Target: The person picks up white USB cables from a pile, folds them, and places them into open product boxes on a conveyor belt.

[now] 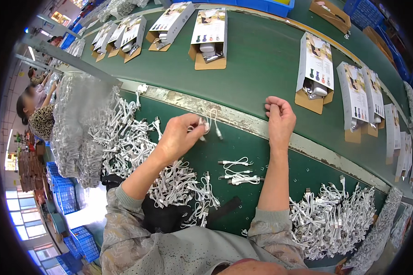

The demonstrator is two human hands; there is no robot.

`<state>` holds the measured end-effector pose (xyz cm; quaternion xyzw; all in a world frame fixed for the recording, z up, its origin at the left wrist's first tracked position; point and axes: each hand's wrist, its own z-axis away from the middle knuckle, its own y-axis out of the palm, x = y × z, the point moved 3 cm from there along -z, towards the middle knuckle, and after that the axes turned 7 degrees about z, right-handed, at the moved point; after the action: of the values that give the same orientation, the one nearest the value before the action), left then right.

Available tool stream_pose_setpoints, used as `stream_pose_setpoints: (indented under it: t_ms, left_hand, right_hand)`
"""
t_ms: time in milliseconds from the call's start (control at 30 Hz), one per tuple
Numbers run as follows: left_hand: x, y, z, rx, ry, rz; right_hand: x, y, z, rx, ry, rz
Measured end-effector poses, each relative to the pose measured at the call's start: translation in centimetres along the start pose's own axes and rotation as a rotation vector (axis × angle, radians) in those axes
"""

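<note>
The thin white plastic-sheathed cable (216, 124) was located at the fingertips of the person's bare left hand (181, 136), above the work surface and close to the ledge. Its length was gathered into small loops at the pinch; one narrow loop rose beyond the fingers, and a free end with a pale connector hung downward at the right. The left thumb and forefinger were closed on the gathered section, with the other fingers curled behind. The bare right hand (281, 123) was positioned over the far side of the ledge, fingers bent inward and thumb near the fingertips; whether anything lay within that grip could not be told. A short row of bundled white cables (239, 178) lay on the dark green flat work surface (243, 145) between the forearms. Loose piles bounded this area: a large tangled heap of white cables (124, 137) at the left, and a dense mound of white cables (332, 222) at the right. The far edge was formed by a scuffed, pale, straight ledge (183, 101), beyond which ran a wide green belt (261, 59). Open printed cardboard boxes (210, 32) stood on the belt in left and right groups, with a broad bare stretch between them. Bare work surface extended from the left hand to the right forearm.
</note>
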<state>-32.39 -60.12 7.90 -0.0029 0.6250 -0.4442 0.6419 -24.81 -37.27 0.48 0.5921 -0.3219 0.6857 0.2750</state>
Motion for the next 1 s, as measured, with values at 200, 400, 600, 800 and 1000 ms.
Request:
stream_pose_setpoints:
  t_ms: [200, 400, 600, 800, 1000]
  left_hand:
    - [0.0, 0.9, -6.5, -0.076, 0.109, -0.034]
    - [-2.2, 2.7, -15.5, -0.248, 0.18, -0.283]
    - [-4.6, 6.3, -19.7, -0.35, 0.215, -0.242]
    - [-4.0, 6.1, -17.2, -0.169, 0.09, 0.39]
    - [-2.9, 3.1, -13.7, -0.069, 0.02, 0.415]
  right_hand:
    - [-0.5, -0.1, 0.0, -0.009, 0.006, 0.005]
    - [-0.4, -0.4, 0.0, 0.01, 0.01, 0.008]
    - [-0.3, -0.1, 0.0, -0.022, -0.007, -0.019]
    - [-0.4, -0.3, -0.2, -0.007, 0.01, -0.021]
    - [0.6, -0.6, 0.1, -0.01, 0.026, 0.023]
